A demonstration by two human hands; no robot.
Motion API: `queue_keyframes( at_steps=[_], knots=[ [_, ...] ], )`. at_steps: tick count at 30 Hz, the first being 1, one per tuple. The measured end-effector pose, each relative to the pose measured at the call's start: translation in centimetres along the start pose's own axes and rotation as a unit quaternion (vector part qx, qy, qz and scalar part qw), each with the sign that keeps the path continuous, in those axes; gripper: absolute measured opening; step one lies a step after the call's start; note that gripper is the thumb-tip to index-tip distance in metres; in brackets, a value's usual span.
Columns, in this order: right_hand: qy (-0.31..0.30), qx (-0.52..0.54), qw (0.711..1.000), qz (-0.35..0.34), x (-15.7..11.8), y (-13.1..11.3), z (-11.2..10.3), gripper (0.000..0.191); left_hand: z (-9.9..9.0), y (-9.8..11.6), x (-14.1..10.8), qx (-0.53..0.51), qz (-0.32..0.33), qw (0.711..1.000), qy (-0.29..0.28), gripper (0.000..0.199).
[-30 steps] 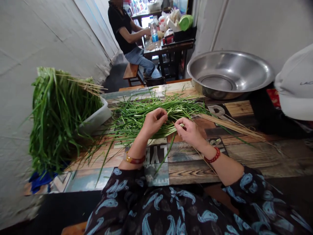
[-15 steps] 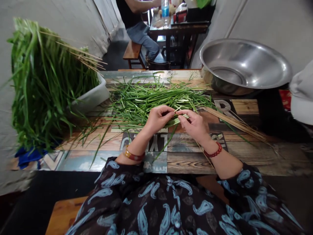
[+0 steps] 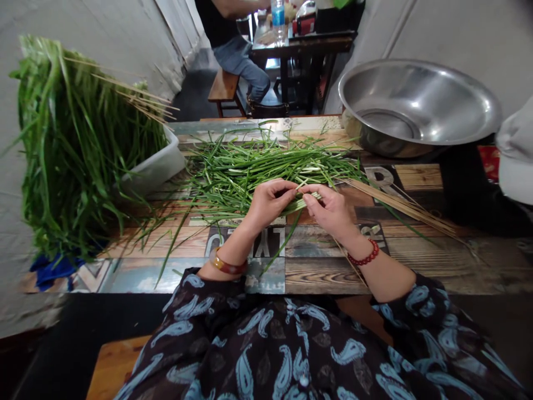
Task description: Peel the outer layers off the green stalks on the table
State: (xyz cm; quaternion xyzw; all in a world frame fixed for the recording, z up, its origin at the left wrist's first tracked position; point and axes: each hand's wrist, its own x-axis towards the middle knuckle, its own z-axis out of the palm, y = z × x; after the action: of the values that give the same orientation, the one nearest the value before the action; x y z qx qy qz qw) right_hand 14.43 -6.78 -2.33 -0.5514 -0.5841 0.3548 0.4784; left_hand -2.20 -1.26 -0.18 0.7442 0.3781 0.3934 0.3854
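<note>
My left hand (image 3: 270, 204) and my right hand (image 3: 328, 210) meet fingertip to fingertip over the table's middle. A small bunch of garlic chives (image 3: 295, 206), pale ends toward the right, is pinched in my left fingers. My right thumb and index finger close at those pale ends. A thin bamboo skewer (image 3: 350, 260) slants from under my right wrist up into the closed right fingers; its middle is hidden by the hand. Just beyond both hands spreads a loose pile of garlic chives (image 3: 266, 161). Several bare bamboo skewers (image 3: 402, 210) lie together right of the pile.
At left, a white plastic tub (image 3: 156, 164) is heaped with skewered chives (image 3: 79, 150), leaves hanging over its side. A steel basin (image 3: 420, 103) stands at the back right. A blue cloth (image 3: 54, 270) lies at the left edge. Beyond, a person (image 3: 233, 50) sits at another table (image 3: 300, 47).
My hands keep almost the same pinch on the chives and skewer. The view has shifted slightly; nothing has plainly been picked up or let go.
</note>
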Motion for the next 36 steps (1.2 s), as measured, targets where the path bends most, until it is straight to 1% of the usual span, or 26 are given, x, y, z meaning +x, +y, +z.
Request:
queue_keyframes(
  at_steps=[10,16,24,29,36],
  knots=[
    [0.008,-0.003,1.000,-0.011,0.26,-0.07,0.06,0.029,0.12,-0.74,0.09,0.000,-0.008,1.000,0.010,0.020],
    [0.010,-0.012,1.000,-0.024,0.28,0.14,0.12,0.028,0.03,-0.51,0.13,0.019,0.000,1.000,0.011,0.018],
    [0.002,-0.010,1.000,-0.011,0.33,-0.34,-0.09,0.029,0.16,-0.21,0.06,0.059,0.031,0.998,0.016,0.016],
    [0.007,-0.002,1.000,-0.008,0.31,-0.18,0.08,0.030,0.16,-0.11,0.04,0.080,0.047,0.995,0.022,0.015],
    [0.011,0.006,1.000,-0.019,0.31,0.19,0.26,0.026,0.38,-0.58,-0.12,0.132,0.108,0.984,0.046,0.013]
  ],
)
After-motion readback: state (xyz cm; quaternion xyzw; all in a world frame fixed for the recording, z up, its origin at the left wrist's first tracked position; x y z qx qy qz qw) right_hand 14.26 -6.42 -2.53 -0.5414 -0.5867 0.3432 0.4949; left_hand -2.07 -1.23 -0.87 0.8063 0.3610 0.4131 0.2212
